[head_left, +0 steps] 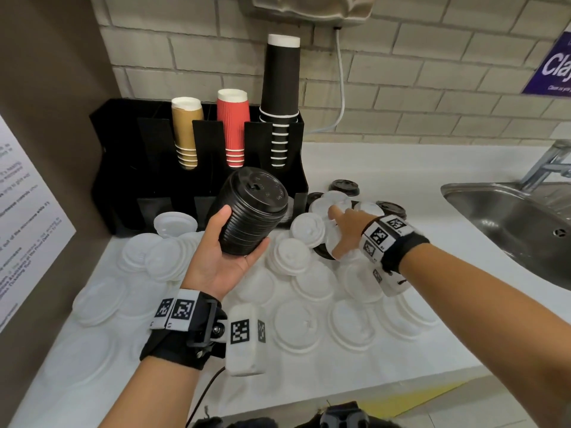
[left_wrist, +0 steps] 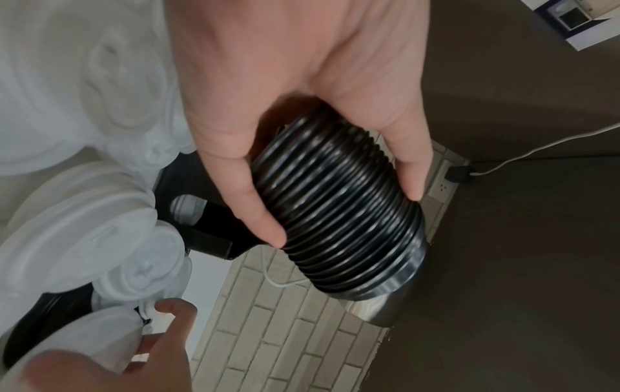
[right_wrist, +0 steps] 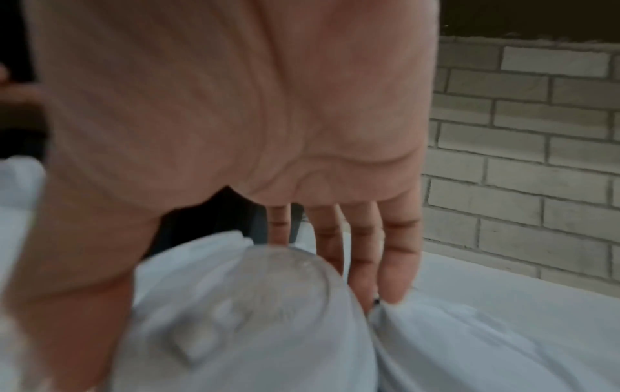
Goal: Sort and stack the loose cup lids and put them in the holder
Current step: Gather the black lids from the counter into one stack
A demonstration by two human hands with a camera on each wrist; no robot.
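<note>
My left hand point(head_left: 244, 230) grips a tall stack of black lids point(head_left: 256, 211) on its side, thumb on one flank and fingers on the other, just in front of the black holder point(head_left: 123, 156). The same stack of black lids point(left_wrist: 362, 254) fills the left wrist view. My right hand point(head_left: 336, 234) reaches into the heap right of the holder. Its fingers point(right_wrist: 399, 260) lie straight and spread over white lids point(right_wrist: 235, 318), touching them. Loose black lids point(head_left: 344, 185) lie at the heap's far edge. Many white lids point(head_left: 302, 322) cover the counter.
The holder's upper slots carry gold cups point(head_left: 185, 134), red cups point(head_left: 233, 125) and tall black cups point(head_left: 279, 97). A steel sink point(head_left: 509, 217) with a tap point(head_left: 550, 162) is on the right. A brown side wall with a paper notice point(head_left: 24, 227) closes the left.
</note>
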